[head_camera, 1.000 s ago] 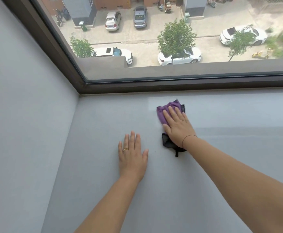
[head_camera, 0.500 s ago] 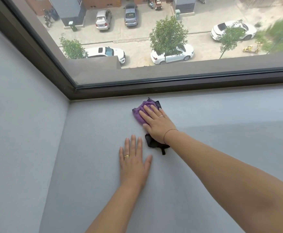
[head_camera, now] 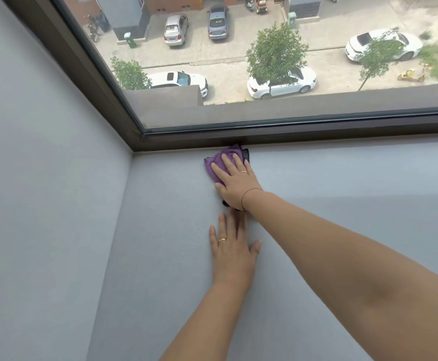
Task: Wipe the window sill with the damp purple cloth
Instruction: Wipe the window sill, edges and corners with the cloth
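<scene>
While the left hand [head_camera: 232, 254] lies flat on the sill [head_camera: 160, 256], the right hand [head_camera: 235, 182] presses the cloth [head_camera: 218, 162], fingers straight, against the frame [head_camera: 317, 131].

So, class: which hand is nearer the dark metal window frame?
Right. The right hand presses the purple cloth at the foot of the dark window frame; the left hand lies flat on the grey sill, farther back.

One wide-angle camera, worn on the person's head, looks forward and steeply down onto the window sill [head_camera: 160, 256] from close above. It faces the window frame [head_camera: 317, 131] and the sill's left corner, with the street [head_camera: 228, 63] far below beyond.
</scene>
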